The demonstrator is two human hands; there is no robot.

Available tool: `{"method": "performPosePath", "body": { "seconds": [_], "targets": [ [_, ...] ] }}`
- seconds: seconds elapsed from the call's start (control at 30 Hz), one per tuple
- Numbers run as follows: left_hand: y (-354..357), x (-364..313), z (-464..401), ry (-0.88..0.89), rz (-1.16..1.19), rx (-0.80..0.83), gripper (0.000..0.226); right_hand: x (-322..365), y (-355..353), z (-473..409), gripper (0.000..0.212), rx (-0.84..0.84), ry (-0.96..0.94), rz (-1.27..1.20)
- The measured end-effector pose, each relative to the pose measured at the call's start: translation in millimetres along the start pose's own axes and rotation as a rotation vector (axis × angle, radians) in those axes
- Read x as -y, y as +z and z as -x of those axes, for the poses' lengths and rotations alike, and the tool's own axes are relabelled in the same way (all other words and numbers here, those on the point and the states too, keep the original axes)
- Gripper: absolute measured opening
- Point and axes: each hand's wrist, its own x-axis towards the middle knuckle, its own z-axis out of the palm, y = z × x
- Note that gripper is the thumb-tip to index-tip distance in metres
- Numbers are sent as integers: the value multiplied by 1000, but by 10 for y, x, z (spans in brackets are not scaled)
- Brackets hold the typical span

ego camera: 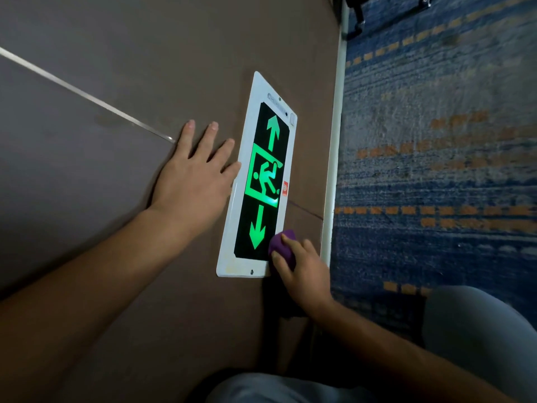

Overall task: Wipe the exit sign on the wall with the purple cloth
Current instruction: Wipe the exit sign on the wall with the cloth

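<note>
The exit sign (263, 181) is a white-framed panel with a black face, glowing green arrows and a running figure, fixed low on the brown wall (130, 82). My right hand (302, 270) grips the bunched purple cloth (281, 245) and presses it on the sign's near corner, beside one arrow. My left hand (197, 173) lies flat on the wall with fingers spread, its fingertips touching the sign's frame edge.
A white skirting strip (334, 158) runs between the wall and a blue carpet with orange dashes (436, 170). A metal seam (87, 96) crosses the wall. My knees in grey trousers (479, 324) are near the sign. Dark furniture legs (359, 17) stand far off.
</note>
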Motion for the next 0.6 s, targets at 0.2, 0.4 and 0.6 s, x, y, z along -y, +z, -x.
{"method": "performPosePath", "body": {
  "seconds": [0.2,0.4,0.6],
  "targets": [
    [-37,-30,139,34,12,4,67,-10,-184,-258,52,-24,-6,-87],
    [-51,-25,161,50,-4,-1,77,66,-199,-648,53,11,29,-28],
    [-23,-14,162,55,-11,-6,71,71,36,236,53,68,129,-162]
  ]
}}
